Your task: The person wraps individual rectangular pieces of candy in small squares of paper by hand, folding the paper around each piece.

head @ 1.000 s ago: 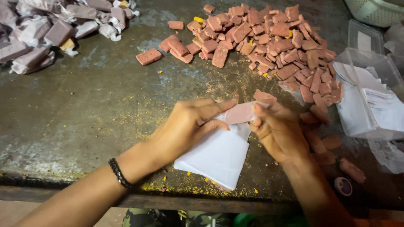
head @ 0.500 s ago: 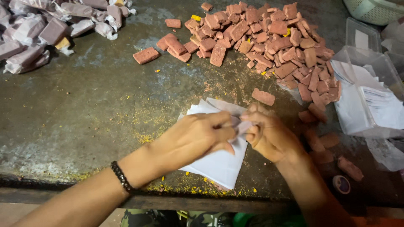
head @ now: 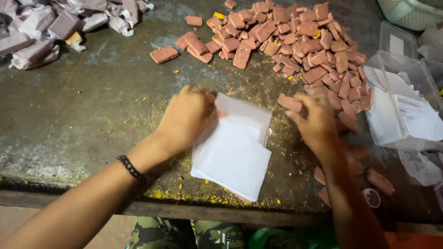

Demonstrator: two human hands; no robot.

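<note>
left hand (head: pixel 187 117) lay flat, fingers pressed on the upper left corner of the white wrapper sheet (head: pixel 233 150), pinning it to the tabletop (head: pixel 92 115) so it stayed put near the front edge. right hand (head: pixel 316 124) was loosely open, holding nothing, fingers reaching toward a reddish-brown bar (head: pixel 290 102) at the near edge of the pile of bars (head: pixel 295 41). half a second before, both hands met over the sheet; since then the right hand had moved off toward the pile.
</note>
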